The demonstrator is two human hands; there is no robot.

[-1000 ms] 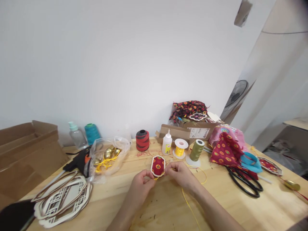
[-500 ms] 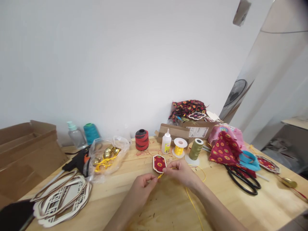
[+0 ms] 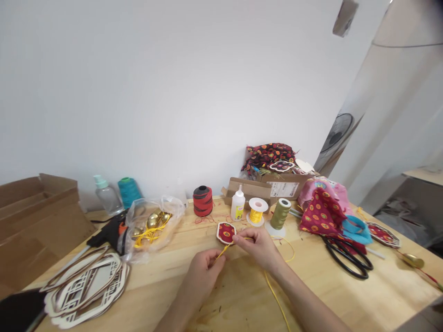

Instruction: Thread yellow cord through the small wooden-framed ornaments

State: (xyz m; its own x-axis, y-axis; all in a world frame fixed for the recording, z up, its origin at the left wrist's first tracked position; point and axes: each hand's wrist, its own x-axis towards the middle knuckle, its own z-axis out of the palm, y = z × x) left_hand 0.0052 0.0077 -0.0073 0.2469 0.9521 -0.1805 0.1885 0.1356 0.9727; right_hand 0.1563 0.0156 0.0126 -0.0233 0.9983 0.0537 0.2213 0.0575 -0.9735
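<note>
A small wooden-framed pendant (image 3: pixel 226 233) with dark red patterned fabric lies just beyond my fingertips. Yellow cord (image 3: pixel 224 251) runs from its lower edge to my left hand (image 3: pixel 206 266), whose thumb and forefinger pinch it. My right hand (image 3: pixel 256 246) is closed at the pendant's lower right corner, gripping the cord close to the frame; its fingertips partly cover that spot. More of the cord loops out behind the right hand and trails down the table under the right forearm.
Behind stand a red thread spool (image 3: pixel 202 201), a glue bottle (image 3: pixel 238 204), a yellow cord spool (image 3: pixel 256 213) and an olive thread cone (image 3: pixel 280 214). Black-handled scissors (image 3: pixel 349 260) lie right. Left are wooden frames (image 3: pixel 88 288), a bag of bells (image 3: pixel 152 228) and a cardboard box (image 3: pixel 38 230).
My left hand has drawn slightly down and away from the pendant, and the cord between my hands is longer and straighter. The pendant is tilted a little differently.
</note>
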